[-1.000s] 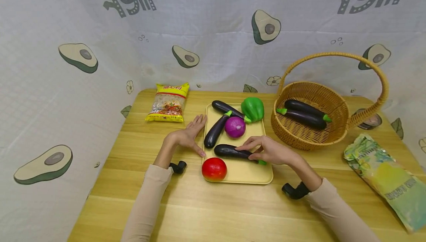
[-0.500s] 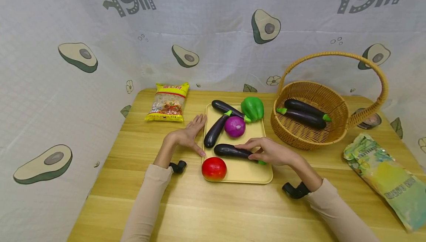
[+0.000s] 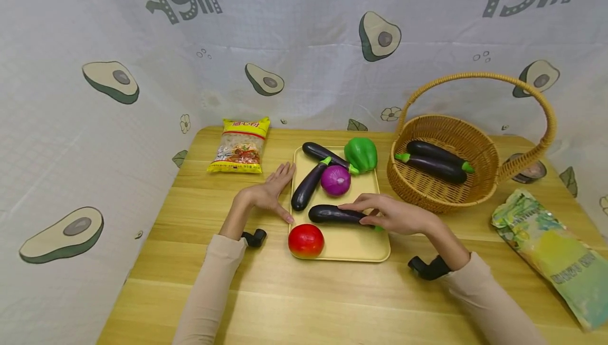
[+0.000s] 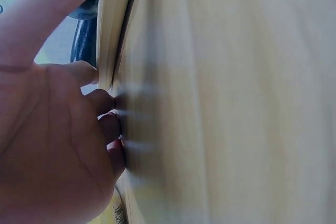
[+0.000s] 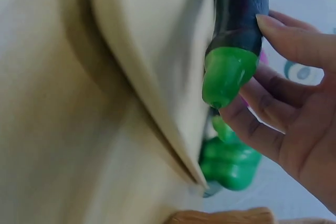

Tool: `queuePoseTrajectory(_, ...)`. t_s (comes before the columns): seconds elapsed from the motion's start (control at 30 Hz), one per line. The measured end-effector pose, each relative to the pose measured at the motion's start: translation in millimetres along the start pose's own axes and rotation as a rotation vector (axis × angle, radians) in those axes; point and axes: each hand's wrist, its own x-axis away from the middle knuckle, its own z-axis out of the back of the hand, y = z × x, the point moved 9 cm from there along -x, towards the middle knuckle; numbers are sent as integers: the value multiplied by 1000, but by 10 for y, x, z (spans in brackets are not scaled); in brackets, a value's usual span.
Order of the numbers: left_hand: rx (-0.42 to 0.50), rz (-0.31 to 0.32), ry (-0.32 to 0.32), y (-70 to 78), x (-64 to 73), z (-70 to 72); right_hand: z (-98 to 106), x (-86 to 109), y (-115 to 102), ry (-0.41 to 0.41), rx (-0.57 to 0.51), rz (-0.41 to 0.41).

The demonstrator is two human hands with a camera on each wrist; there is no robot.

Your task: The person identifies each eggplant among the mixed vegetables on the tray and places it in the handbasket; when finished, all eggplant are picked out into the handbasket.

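Note:
My right hand (image 3: pixel 394 214) pinches an eggplant (image 3: pixel 328 214) between thumb and fingers, close to its green stem end. This eggplant lies over the lower half of a cream tray (image 3: pixel 353 250); in the right wrist view its green cap (image 5: pixel 229 74) shows near the fingers. At the tray's left edge rests my left hand (image 3: pixel 267 193), fingers spread, holding nothing. Two more eggplants, one upright-slanted (image 3: pixel 309 187) and one at the back (image 3: pixel 323 152), share the tray with a purple onion (image 3: pixel 335 180), a green bell pepper (image 3: pixel 361 155) and a round red fruit (image 3: pixel 306 241).
A wicker basket (image 3: pixel 413 192) with a tall handle stands right of the tray, two eggplants (image 3: pixel 434 163) inside. Behind it is a small round container (image 3: pixel 532 173). A yellow food packet (image 3: pixel 241 147) lies back left, a green-yellow pouch (image 3: pixel 553 255) at the right.
My right hand and the eggplant it pinches have shifted slightly to the right. My left hand stays in place at the tray's edge.

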Motion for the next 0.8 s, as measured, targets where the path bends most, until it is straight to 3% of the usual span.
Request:
queuePoseTrajectory(0.3,3,-5,0,4,-6,-2,343,178,-152,24,85,41)
queuePoseTrajectory(0.5,3,-5,-4,4,-5,0,725,335,-232,129,199,24)
queuePoseTrajectory(0.6,4,-2,-7,-2,-6,-4,944,450,-270,184,253,58)
queuePoseTrajectory(0.8,3,-6,-4,9,-1,2,1338,706,-159,263,291,32)
